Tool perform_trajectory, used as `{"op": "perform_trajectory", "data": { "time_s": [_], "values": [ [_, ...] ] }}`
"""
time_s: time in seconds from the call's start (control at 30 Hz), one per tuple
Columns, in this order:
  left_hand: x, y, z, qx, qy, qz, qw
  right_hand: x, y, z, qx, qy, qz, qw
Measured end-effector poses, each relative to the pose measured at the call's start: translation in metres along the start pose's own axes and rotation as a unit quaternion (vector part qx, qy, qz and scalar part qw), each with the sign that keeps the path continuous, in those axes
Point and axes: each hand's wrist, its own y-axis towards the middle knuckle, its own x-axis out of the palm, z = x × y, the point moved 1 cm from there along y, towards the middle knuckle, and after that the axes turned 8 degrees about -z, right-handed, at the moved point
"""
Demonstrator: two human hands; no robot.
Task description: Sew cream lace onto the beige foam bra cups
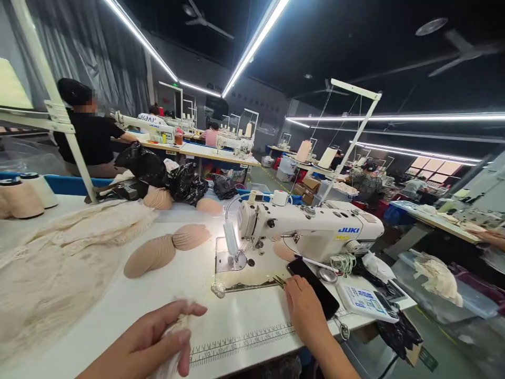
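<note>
My left hand [158, 334] is partly curled at the front edge of the table, with a pale, sheer piece of fabric [170, 342] caught between thumb and fingers. My right hand [305, 305] rests beside a black phone [315, 287], its fingers closed on small thread snips [279, 281] whose tips point left. Behind both hands stands a white sewing machine [307, 226], its needle area lit. Tan bra cups lie in nested stacks [152, 255] to the left of the needle plate. A cream lace pile [51, 273] covers the table's left side.
A printed ruler [240, 342] runs along the front edge. On the right lie a white calculator-like device [366, 301] and a coil of cord [342, 265]. Black plastic bags [185, 181] and thread cones [27, 197] stand behind. A person [89, 129] sits at another machine.
</note>
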Motion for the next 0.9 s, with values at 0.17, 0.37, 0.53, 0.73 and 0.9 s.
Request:
{"op": "perform_trajectory", "data": {
  "time_s": [0.17,0.37,0.53,0.73,0.9],
  "values": [
    [0.023,0.018,0.032,0.025,-0.063,-0.11,0.992,-0.02,0.004,-0.074,-0.071,0.198,-0.075,0.975],
    [0.036,0.019,0.039,0.051,-0.092,-0.118,0.987,-0.024,0.02,-0.133,-0.179,0.087,-0.006,0.98],
    [0.02,0.011,0.047,0.026,-0.03,-0.128,0.991,-0.021,0.024,-0.136,-0.191,0.11,-0.018,0.975],
    [-0.082,-0.03,0.052,0.054,0.366,0.383,0.846,-0.006,0.008,-0.042,-0.088,0.019,-0.019,0.996],
    [-0.064,-0.012,0.032,0.12,0.42,0.291,0.851,-0.001,0.006,-0.027,-0.078,0.043,0.016,0.996]
  ]
}}
